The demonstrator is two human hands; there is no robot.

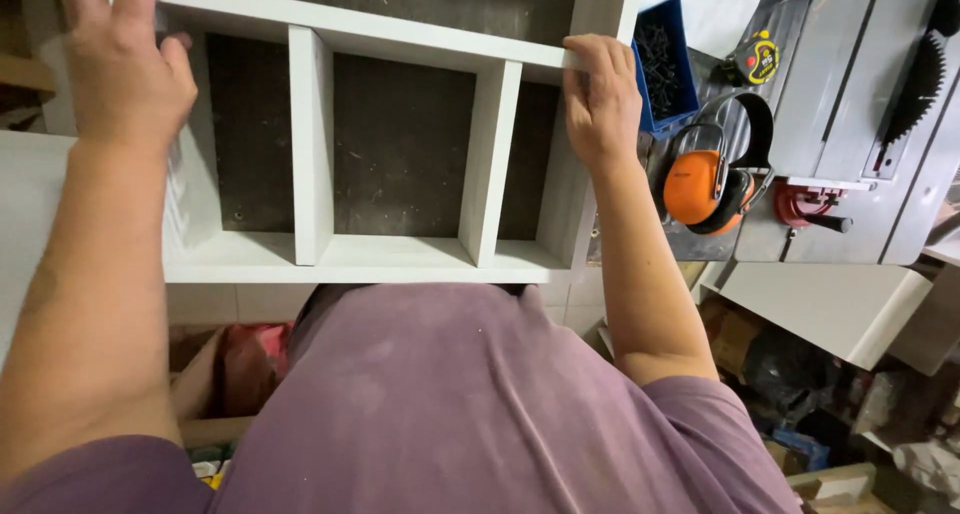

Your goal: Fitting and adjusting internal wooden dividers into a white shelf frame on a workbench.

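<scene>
From the head camera, a white wooden shelf frame with two upright dividers (three compartments) lies on the dark bench. The left hand rests open on its left edge; the right hand grips its right side. Beyond the bench's right edge: one blue screw bin, one pair of orange earmuffs.

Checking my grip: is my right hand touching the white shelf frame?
Touching: the head view shows the right hand with fingers curled over the white shelf frame's right corner.

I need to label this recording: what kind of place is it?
Probably a woodworking shop: a white shelf frame under both hands, a table saw with its blade, orange ear defenders and a blue bin of screws.
</scene>
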